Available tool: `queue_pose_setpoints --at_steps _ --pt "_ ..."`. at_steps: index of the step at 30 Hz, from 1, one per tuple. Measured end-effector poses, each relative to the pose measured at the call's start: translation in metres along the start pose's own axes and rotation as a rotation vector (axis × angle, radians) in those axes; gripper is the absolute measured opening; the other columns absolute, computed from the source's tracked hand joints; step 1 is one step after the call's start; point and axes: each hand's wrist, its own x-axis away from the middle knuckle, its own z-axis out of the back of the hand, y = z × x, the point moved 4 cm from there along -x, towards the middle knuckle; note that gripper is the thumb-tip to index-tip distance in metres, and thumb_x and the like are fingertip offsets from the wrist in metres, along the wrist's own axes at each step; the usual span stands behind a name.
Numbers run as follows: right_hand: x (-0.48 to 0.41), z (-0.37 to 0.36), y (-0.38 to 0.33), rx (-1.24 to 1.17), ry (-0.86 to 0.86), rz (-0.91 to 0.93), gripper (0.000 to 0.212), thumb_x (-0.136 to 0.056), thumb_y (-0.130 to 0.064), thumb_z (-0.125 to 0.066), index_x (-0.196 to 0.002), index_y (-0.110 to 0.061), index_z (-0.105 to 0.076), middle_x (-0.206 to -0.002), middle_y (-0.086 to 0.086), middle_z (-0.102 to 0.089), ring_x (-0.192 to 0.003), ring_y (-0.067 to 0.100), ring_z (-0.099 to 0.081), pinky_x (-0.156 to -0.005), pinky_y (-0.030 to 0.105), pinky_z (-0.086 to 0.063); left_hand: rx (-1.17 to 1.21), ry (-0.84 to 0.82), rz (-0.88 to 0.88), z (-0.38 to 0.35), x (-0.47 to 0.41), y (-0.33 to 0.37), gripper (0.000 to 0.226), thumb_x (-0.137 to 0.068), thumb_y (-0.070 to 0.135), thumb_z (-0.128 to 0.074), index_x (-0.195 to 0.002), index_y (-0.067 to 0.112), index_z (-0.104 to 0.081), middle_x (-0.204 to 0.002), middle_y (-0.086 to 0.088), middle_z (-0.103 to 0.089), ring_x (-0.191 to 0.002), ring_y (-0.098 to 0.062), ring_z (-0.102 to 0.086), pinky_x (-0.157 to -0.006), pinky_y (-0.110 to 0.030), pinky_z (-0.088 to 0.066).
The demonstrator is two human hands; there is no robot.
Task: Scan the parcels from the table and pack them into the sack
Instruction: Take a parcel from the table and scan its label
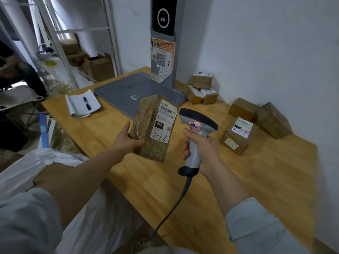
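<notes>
Right hand (pixel 201 145) grips scanner (pixel 197 129) | left hand (pixel 128 142) holds parcel (pixel 154 125) above table (pixel 256 180)

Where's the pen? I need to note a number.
In the head view, the pen lies on the notebook at the table's far left, beside the grey scanning pad.

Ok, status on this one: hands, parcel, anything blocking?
Left hand holds taped brown parcel marked 2-1-2, label up. Right hand grips grey handheld scanner, aimed toward it. Nothing between them.
</notes>
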Motion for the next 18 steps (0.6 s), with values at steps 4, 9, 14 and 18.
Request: queue_pose_setpoints --at_steps 4,9,14,18 --pt "-0.001 -0.009 0.005 0.050 -0.064 -0.007 0.021 -0.080 -0.018 -0.076 -0.076 -0.011 -0.056 -0.051 0.006 -0.058 -0.039 0.015 -0.048 -0.043 0.024 -0.044 0.007 0.063 0.027 0.026 0.008 -0.003 0.109 -0.069 0.012 -0.083 -0.153 0.026 -0.015 -0.136 -0.011 -0.050 -0.108 -0.022 -0.052 -0.088 -0.038 -0.049" --pt "-0.003 -0.038 0.033 0.140 -0.204 -0.095 0.020 -0.079 -0.002 -0.072 -0.070 -0.007 -0.054 -0.052 0.006 -0.055 -0.038 0.016 -0.046 -0.041 0.025 -0.044 0.079 0.269 0.054 0.090 0.040 -0.019 0.108 -0.068 0.011 -0.082 -0.153 0.023 -0.017 -0.133 -0.011 -0.053 -0.115 -0.030 -0.056 -0.083 -0.037 -0.053" --pt "0.003 -0.089 0.086 0.249 -0.374 -0.236 0.018 -0.081 0.003 -0.067 -0.069 -0.003 -0.055 -0.052 0.009 -0.056 -0.038 0.016 -0.046 -0.044 0.026 -0.046 0.122 0.618 0.059 0.159 0.106 -0.043 0.080 -0.073 0.011 -0.080 -0.142 0.017 -0.039 -0.108 0.001 -0.058 -0.102 -0.024 -0.062 -0.079 -0.034 -0.053" --pt "0.015 -0.126 0.127 0.344 -0.452 -0.326 0.010 -0.079 0.002 -0.067 -0.072 0.000 -0.060 -0.055 0.012 -0.060 -0.041 0.019 -0.048 -0.047 0.029 -0.047 0.191 0.865 0.116 0.208 0.158 -0.083 0.073 -0.068 0.021 -0.085 -0.132 0.018 -0.050 -0.114 0.000 -0.063 -0.103 -0.021 -0.063 -0.091 -0.040 -0.054"
